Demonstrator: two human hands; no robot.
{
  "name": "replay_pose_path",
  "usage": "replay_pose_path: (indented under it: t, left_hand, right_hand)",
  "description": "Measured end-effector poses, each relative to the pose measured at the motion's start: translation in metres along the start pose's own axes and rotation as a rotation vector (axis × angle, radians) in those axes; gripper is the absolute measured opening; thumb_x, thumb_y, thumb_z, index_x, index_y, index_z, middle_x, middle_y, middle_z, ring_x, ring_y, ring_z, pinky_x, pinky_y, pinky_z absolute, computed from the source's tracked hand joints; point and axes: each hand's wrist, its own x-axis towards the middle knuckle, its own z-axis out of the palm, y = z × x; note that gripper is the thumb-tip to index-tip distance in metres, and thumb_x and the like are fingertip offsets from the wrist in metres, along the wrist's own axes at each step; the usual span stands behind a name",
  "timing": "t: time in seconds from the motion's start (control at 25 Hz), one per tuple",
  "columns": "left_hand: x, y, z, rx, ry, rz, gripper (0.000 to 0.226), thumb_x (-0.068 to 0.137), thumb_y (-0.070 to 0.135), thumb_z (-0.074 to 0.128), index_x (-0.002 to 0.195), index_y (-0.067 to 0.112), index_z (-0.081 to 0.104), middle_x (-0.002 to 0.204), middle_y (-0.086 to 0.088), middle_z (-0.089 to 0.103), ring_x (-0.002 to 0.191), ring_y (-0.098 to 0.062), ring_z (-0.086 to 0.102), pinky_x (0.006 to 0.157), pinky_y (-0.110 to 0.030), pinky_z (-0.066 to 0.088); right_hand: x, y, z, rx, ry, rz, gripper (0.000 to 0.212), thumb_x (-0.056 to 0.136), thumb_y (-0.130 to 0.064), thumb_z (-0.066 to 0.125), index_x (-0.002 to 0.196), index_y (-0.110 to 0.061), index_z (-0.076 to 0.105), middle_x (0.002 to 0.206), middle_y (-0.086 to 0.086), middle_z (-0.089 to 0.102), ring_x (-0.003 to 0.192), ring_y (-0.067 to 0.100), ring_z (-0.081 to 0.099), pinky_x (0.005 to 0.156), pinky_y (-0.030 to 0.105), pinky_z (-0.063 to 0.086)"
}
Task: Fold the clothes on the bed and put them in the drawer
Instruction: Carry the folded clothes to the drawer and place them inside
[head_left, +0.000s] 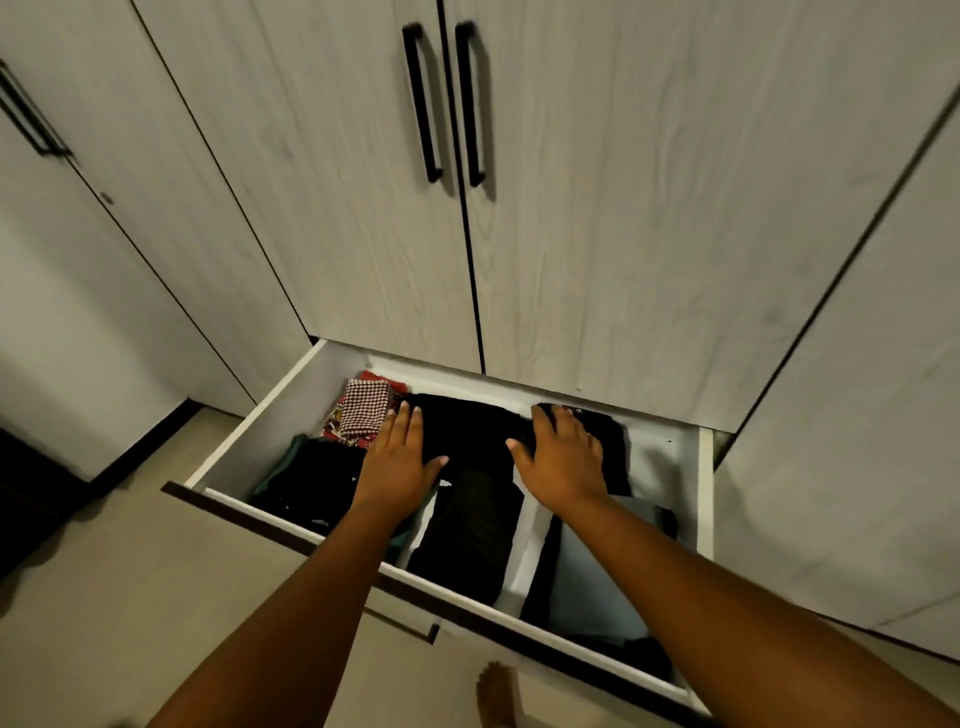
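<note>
An open white drawer (260, 431) sticks out from the bottom of a wardrobe and holds folded clothes. A black folded garment (467, 431) lies at the back middle. My left hand (397, 462) rests flat on its left end with straight fingers. My right hand (563, 457) presses flat on its right end. A red-and-white checked cloth (363, 410) sits at the back left, a dark folded pile (311, 478) at the front left, a dark olive garment (467, 535) in the middle and a grey-blue one (592, 577) at the right.
Pale wood-grain wardrobe doors (623, 208) with black handles (423, 104) rise behind the drawer. A lower drawer front with a handle (405, 623) sits under the open one. My bare foot (496, 696) stands on the light floor (156, 597) in front.
</note>
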Motion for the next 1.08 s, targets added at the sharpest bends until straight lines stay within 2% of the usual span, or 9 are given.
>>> replay_pose_path:
  t: [0.24,0.44,0.56,0.68,0.84,0.88,0.96,1.0,1.08]
  left_hand:
    - [-0.080,-0.010,-0.006,0.099,-0.025,0.023,0.087,0.096,0.068,0.031,0.160,0.017,0.001,0.168,-0.007,-0.003,0.155,-0.026,-0.007,0.124,-0.041,0.005]
    - [-0.108,-0.044,0.008,0.121,-0.121,0.019,0.120,0.065,0.088,-0.017,0.160,0.017,-0.002,0.168,-0.009,-0.008,0.154,-0.027,-0.012,0.119,-0.036,-0.002]
    - [-0.108,-0.070,0.018,0.104,-0.215,0.021,0.143,0.042,0.091,-0.036,0.160,0.017,-0.004,0.167,-0.010,-0.011,0.154,-0.028,-0.013,0.120,-0.036,-0.002]
    - [-0.100,-0.103,0.028,0.024,-0.283,-0.009,0.153,0.032,0.095,-0.034,0.160,0.017,-0.002,0.167,-0.011,-0.011,0.154,-0.029,-0.012,0.123,-0.040,0.004]
    - [-0.096,-0.121,0.034,-0.003,-0.365,-0.021,0.162,0.025,0.097,-0.032,0.160,0.012,-0.001,0.167,-0.014,-0.011,0.154,-0.031,-0.012,0.123,-0.040,0.003]
    - [-0.098,-0.130,0.038,0.007,-0.376,-0.014,0.160,0.029,0.099,-0.028,0.160,0.011,-0.001,0.166,-0.014,-0.011,0.154,-0.031,-0.012,0.123,-0.040,0.003]
    - [-0.105,-0.155,0.052,0.032,-0.419,0.013,0.132,0.061,0.098,-0.002,0.160,0.011,0.000,0.167,-0.015,-0.010,0.154,-0.031,-0.010,0.123,-0.040,0.004]
    - [-0.108,-0.166,0.060,0.056,-0.430,0.030,0.114,0.078,0.089,0.013,0.160,0.011,0.000,0.167,-0.015,-0.009,0.154,-0.031,-0.009,0.123,-0.040,0.005]
    - [-0.116,-0.183,0.075,0.066,-0.435,0.058,0.099,0.090,0.076,0.023,0.160,0.010,0.001,0.167,-0.015,-0.007,0.154,-0.030,-0.007,0.124,-0.040,0.005]
  right_hand:
    - [-0.081,-0.006,-0.010,-0.080,0.027,-0.077,0.068,0.102,-0.061,0.031,0.160,-0.026,0.020,0.168,0.012,0.013,0.156,0.028,0.008,0.124,0.050,0.012]
    - [-0.121,-0.013,0.021,-0.162,-0.067,-0.095,0.071,0.101,-0.064,0.021,0.161,-0.027,0.012,0.170,0.008,0.005,0.157,0.026,-0.001,0.124,0.044,0.004]
    - [-0.131,-0.026,0.046,-0.148,-0.146,-0.124,0.104,0.077,-0.082,-0.010,0.162,-0.025,0.011,0.170,0.008,0.001,0.157,0.026,-0.002,0.120,0.037,-0.004]
    - [-0.131,-0.049,0.077,-0.162,-0.294,-0.119,0.128,0.055,-0.090,-0.023,0.162,-0.023,0.003,0.170,0.003,-0.007,0.157,0.022,-0.006,0.120,0.034,-0.002]
    - [-0.136,-0.063,0.110,-0.222,-0.421,-0.113,0.091,0.090,-0.076,0.009,0.163,-0.022,0.001,0.169,-0.002,-0.015,0.157,0.018,-0.007,0.124,0.036,0.002]
    - [-0.143,-0.068,0.123,-0.225,-0.432,-0.111,0.092,0.086,-0.073,0.007,0.163,-0.022,0.001,0.167,-0.003,-0.018,0.157,0.018,-0.006,0.124,0.036,0.003]
    - [-0.155,-0.082,0.155,-0.252,-0.487,-0.076,0.083,0.095,-0.065,0.019,0.163,-0.021,0.000,0.166,-0.004,-0.019,0.157,0.018,-0.005,0.124,0.037,0.002]
    - [-0.162,-0.086,0.168,-0.235,-0.508,-0.036,0.078,0.101,-0.058,0.030,0.162,-0.021,-0.001,0.167,-0.003,-0.018,0.157,0.018,-0.006,0.124,0.037,0.002]
    - [-0.176,-0.093,0.186,-0.215,-0.493,0.029,0.081,0.102,-0.052,0.041,0.162,-0.020,-0.003,0.165,-0.004,-0.021,0.156,0.018,-0.009,0.124,0.038,-0.001]
